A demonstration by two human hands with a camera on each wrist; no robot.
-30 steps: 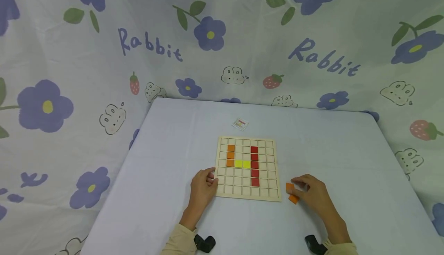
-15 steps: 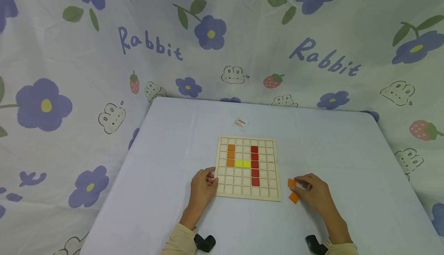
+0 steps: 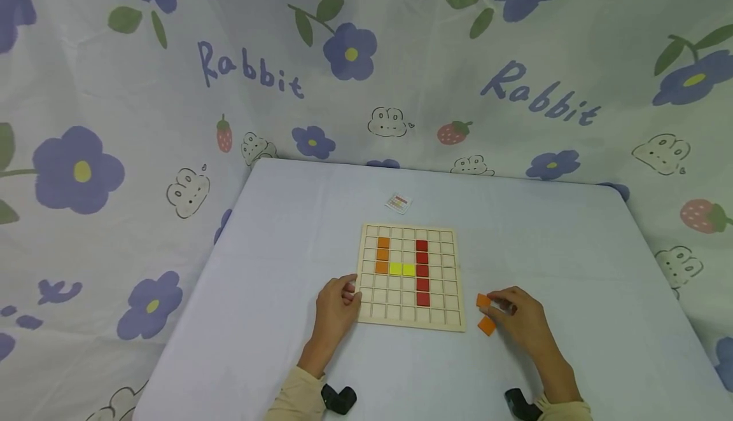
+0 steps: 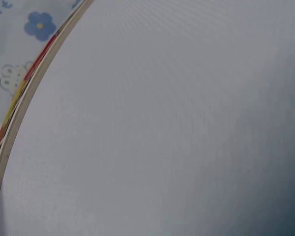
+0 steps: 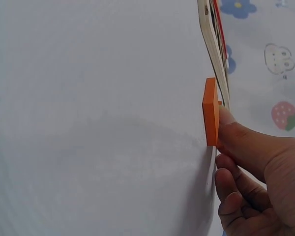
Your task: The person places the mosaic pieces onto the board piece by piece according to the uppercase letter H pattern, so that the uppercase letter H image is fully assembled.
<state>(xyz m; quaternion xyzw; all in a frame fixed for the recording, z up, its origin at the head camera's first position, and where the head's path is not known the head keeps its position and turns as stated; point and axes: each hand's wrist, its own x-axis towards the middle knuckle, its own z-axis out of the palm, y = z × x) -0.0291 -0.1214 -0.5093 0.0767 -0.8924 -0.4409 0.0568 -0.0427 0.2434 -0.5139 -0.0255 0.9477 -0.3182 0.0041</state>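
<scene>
A square wooden grid board (image 3: pixel 378 313) lies on the white table, with orange tiles (image 3: pixel 382 255), yellow tiles (image 3: pixel 402 269) and red tiles (image 3: pixel 422 271) in its cells. My left hand (image 3: pixel 335 308) rests its loosely bent fingers and thumb against the board's left edge; the left wrist view shows only the board's side, not the hand. To the right of the board, my right hand (image 3: pixel 520 319) pinches a loose orange tile (image 3: pixel 483 300) between thumb and index finger. Close in front of it lies another orange tile (image 3: pixel 487 326), which hides most of the pinched one in the right wrist view.
A small card (image 3: pixel 398 203) with a coloured pattern lies behind the board. White cloth covers the table (image 3: pixel 275 236), and a printed curtain (image 3: pixel 401 46) hangs behind and at the sides. Black wrist devices (image 3: pixel 339 399) sit by both sleeves.
The pinched orange tile has shifted slightly away and to the right with my right hand, and a gap now separates it from the other orange tile. The left hand and board keep their places.
</scene>
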